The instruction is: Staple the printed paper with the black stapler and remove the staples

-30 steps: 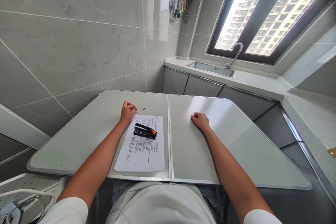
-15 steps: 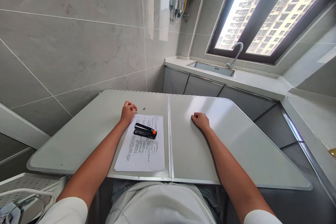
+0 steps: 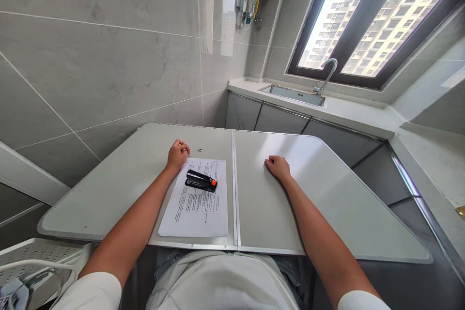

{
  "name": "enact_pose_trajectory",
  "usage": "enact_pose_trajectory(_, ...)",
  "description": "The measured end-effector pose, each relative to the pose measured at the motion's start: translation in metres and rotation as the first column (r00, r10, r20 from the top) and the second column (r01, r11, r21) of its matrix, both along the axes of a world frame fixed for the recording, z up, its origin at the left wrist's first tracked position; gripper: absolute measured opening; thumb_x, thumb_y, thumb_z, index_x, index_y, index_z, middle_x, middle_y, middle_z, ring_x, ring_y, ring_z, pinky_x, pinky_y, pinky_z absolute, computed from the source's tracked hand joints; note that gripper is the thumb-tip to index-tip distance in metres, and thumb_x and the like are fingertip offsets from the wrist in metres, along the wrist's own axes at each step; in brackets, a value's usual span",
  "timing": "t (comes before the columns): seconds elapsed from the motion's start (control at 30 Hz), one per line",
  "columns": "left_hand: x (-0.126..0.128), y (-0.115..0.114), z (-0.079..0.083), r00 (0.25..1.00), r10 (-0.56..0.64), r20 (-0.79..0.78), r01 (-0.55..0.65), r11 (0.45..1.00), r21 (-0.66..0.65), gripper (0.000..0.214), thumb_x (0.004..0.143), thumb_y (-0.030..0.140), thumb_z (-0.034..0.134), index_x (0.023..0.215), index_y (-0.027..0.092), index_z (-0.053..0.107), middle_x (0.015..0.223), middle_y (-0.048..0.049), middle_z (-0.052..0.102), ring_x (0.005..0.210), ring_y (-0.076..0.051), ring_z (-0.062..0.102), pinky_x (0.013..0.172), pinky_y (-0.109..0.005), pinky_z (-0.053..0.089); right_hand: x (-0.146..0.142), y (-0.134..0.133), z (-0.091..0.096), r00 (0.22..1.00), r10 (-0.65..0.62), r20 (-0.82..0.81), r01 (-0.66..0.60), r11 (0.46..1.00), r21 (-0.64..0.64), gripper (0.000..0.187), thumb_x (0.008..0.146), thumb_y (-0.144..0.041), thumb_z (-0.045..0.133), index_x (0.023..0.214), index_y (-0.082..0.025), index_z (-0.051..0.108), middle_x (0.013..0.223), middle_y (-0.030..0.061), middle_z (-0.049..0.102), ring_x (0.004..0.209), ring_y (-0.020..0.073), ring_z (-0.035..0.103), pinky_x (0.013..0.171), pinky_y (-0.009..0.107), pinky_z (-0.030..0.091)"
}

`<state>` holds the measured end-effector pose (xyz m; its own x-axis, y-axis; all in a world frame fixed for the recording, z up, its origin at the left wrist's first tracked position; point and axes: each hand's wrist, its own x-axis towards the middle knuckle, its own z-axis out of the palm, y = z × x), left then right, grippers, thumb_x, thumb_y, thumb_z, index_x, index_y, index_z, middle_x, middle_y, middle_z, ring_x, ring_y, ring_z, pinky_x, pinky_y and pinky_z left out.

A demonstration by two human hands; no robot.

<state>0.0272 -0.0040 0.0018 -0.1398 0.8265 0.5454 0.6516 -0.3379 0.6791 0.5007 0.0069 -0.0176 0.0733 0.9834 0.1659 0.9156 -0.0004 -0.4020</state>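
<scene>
On the table lies a sheet of printed paper [image 3: 194,220], possibly with more sheets beneath it. A black stapler [image 3: 201,180] with an orange-red spot at one end rests on top of the print. My left hand [image 3: 178,154] sits at the paper's far left corner, its fingers curled in and nothing visible inside. Two tiny dark pieces [image 3: 199,150], perhaps staples, lie just right of that hand. My right hand [image 3: 278,166] rests on the right half of the table as a loose fist, apart from the paper and stapler.
The folding table [image 3: 327,213] has a metal seam [image 3: 235,193] down its middle. A white perforated basket [image 3: 39,256] with cables stands at the lower left. Beyond the table are cabinets, a sink [image 3: 294,94] with a faucet [image 3: 329,75], and a tiled wall on the left.
</scene>
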Motion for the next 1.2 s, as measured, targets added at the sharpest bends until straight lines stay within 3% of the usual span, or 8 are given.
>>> enact_pose_trajectory(0.2,-0.001,0.002,-0.002,0.999,-0.022,0.039,0.022,1.0,0.009,0.02,0.063,0.004,0.051,0.062,0.019,0.064,0.091,-0.0046,0.058,0.061,-0.013,0.045,0.061,-0.031,0.038,0.002,0.002,-0.003,1.0,-0.002,0.001,0.002,1.0,0.003,0.029,0.085,-0.037,0.05,0.064,-0.021,0.04,0.062,0.0002,0.049,0.065,0.0161,0.04,0.059,0.027,0.024)
enact_pose_trajectory(0.33,0.002,0.003,-0.002,0.966,-0.11,0.233,0.11,0.994,0.015,0.017,0.06,0.006,0.052,0.062,0.019,0.063,0.091,-0.0052,0.056,0.073,-0.016,0.056,0.066,-0.03,0.044,0.002,0.002,-0.003,1.0,-0.003,0.0,0.003,1.0,0.003,0.029,0.085,-0.038,0.051,0.064,-0.021,0.039,0.062,0.0005,0.049,0.066,0.0163,0.04,0.059,0.027,0.024)
enact_pose_trajectory(0.4,0.004,0.001,0.003,0.875,-0.197,0.442,0.206,0.978,0.029,0.019,0.059,0.008,0.055,0.07,0.02,0.065,0.092,-0.0052,0.056,0.082,-0.018,0.06,0.066,-0.028,0.046,0.002,0.002,-0.003,1.0,-0.004,0.0,0.004,1.0,0.003,0.029,0.085,-0.038,0.051,0.064,-0.021,0.039,0.061,0.0004,0.049,0.065,0.0164,0.04,0.059,0.027,0.024)
enact_pose_trajectory(0.47,0.006,-0.002,0.01,0.724,-0.284,0.629,0.317,0.946,0.063,0.026,0.062,0.012,0.06,0.085,0.022,0.066,0.096,-0.0047,0.058,0.082,-0.016,0.058,0.064,-0.026,0.046,0.002,0.002,-0.003,1.0,-0.003,0.001,0.003,1.0,0.003,0.03,0.085,-0.038,0.051,0.064,-0.021,0.039,0.062,0.0005,0.049,0.065,0.0165,0.041,0.059,0.028,0.025)
enact_pose_trajectory(0.53,0.008,-0.007,0.019,0.598,-0.348,0.722,0.405,0.908,0.102,0.031,0.067,0.016,0.066,0.097,0.024,0.065,0.101,-0.0042,0.059,0.077,-0.013,0.054,0.064,-0.024,0.046,0.002,0.002,-0.003,1.0,-0.002,0.002,0.002,1.0,0.005,0.03,0.085,-0.038,0.051,0.064,-0.021,0.039,0.062,0.0007,0.049,0.066,0.0166,0.041,0.059,0.028,0.025)
enact_pose_trajectory(0.67,0.01,-0.016,0.029,0.512,-0.414,0.753,0.491,0.86,0.139,0.031,0.067,0.02,0.076,0.094,0.023,0.061,0.101,-0.0035,0.058,0.069,-0.009,0.047,0.064,-0.025,0.046,0.002,0.002,-0.003,1.0,-0.005,0.002,0.005,1.0,0.01,0.03,0.086,-0.039,0.051,0.064,-0.021,0.039,0.062,0.0007,0.05,0.066,0.0167,0.041,0.059,0.028,0.025)
enact_pose_trajectory(0.9,0.013,-0.019,0.032,0.435,-0.465,0.771,0.569,0.805,0.164,0.036,0.057,0.014,0.065,0.092,0.023,0.06,0.096,-0.0044,0.056,0.069,-0.011,0.047,0.066,-0.029,0.046,0.002,0.001,-0.002,1.0,-0.003,0.005,0.003,1.0,0.01,0.031,0.086,-0.039,0.05,0.063,-0.021,0.039,0.062,0.0011,0.051,0.067,0.0168,0.042,0.059,0.028,0.024)
enact_pose_trajectory(1.2,0.013,-0.022,0.034,0.449,-0.483,0.752,0.586,0.795,0.16,0.031,0.061,0.016,0.067,0.09,0.022,0.061,0.093,-0.0026,0.057,0.064,-0.01,0.047,0.068,-0.031,0.049,0.002,0.002,-0.002,1.0,-0.005,0.005,0.004,1.0,0.009,0.029,0.085,-0.038,0.05,0.063,-0.021,0.04,0.062,0.0014,0.051,0.067,0.0169,0.043,0.059,0.027,0.024)
